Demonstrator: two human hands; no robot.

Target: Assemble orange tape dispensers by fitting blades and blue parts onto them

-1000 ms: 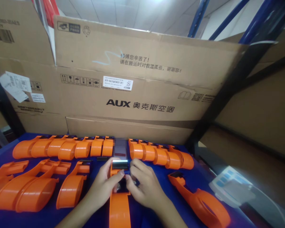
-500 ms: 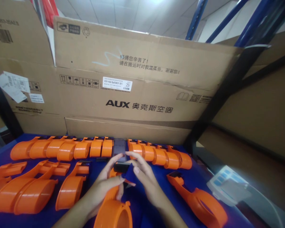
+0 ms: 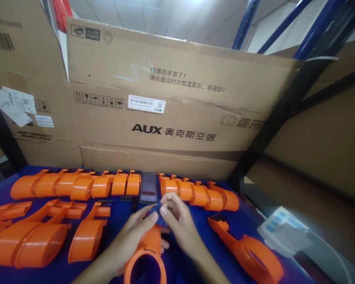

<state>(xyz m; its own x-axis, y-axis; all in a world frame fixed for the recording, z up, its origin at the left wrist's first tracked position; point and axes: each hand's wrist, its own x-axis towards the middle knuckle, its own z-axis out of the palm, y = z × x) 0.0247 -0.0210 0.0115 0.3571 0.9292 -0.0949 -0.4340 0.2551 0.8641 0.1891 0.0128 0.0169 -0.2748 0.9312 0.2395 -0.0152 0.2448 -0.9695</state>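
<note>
An orange plastic part with a round ring at its near end (image 3: 151, 240) is gripped by my left hand (image 3: 133, 232), whose thumb presses near the top of its handle. On that end sits a small dark blue piece (image 3: 159, 217). My right hand (image 3: 180, 223) pinches the blue piece between thumb and fingers. Part of the handle is hidden behind both hands. Just beyond them a phone (image 3: 148, 185) stands among the back row of similar orange parts (image 3: 102, 186).
More orange parts (image 3: 44, 242) lie at the left front, and a single one (image 3: 251, 256) rests at the right. Beside it is a pale device or packet with blue patches (image 3: 284, 230). A large cardboard sheet (image 3: 177, 130) closes off the back. A dark post (image 3: 263, 130) slants up at the right.
The orange part has turned so its ring opening faces me more. My right fingers have closed in on the blue piece, and my hands have dropped slightly, uncovering more of the phone.
</note>
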